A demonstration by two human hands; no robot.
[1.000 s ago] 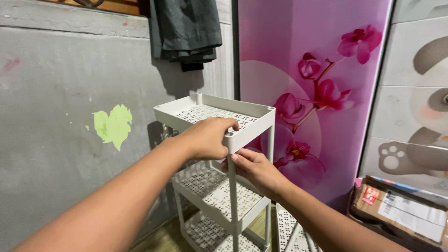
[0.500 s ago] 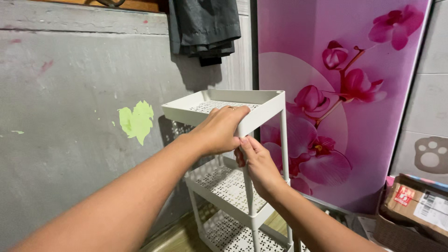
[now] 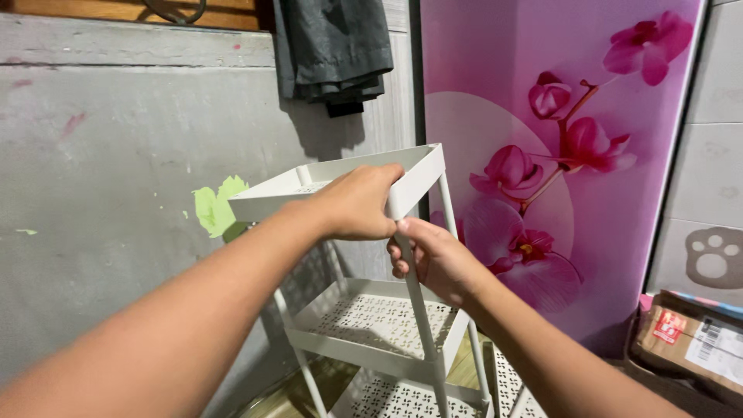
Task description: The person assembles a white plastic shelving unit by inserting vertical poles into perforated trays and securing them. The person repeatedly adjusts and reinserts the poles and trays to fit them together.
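A white plastic shelf rack (image 3: 364,340) with perforated trays stands against a grey wall. Its top tray (image 3: 418,174) sits at chest height. My left hand (image 3: 357,203) is closed over the near corner of that top tray. Just below it, my right hand (image 3: 433,259) grips the front upright post (image 3: 422,317) under the same corner. The two lower trays are visible beneath my arms.
A pink panel with orchid flowers (image 3: 557,162) stands right behind the rack. Dark grey cloth (image 3: 333,50) hangs on the wall above. A cardboard parcel (image 3: 689,340) lies at the lower right. A green paint patch (image 3: 217,205) marks the wall.
The view has moved closer and lower relative to the rack, so the top tray now shows from its edge. Both hands keep the same hold on corner and post.
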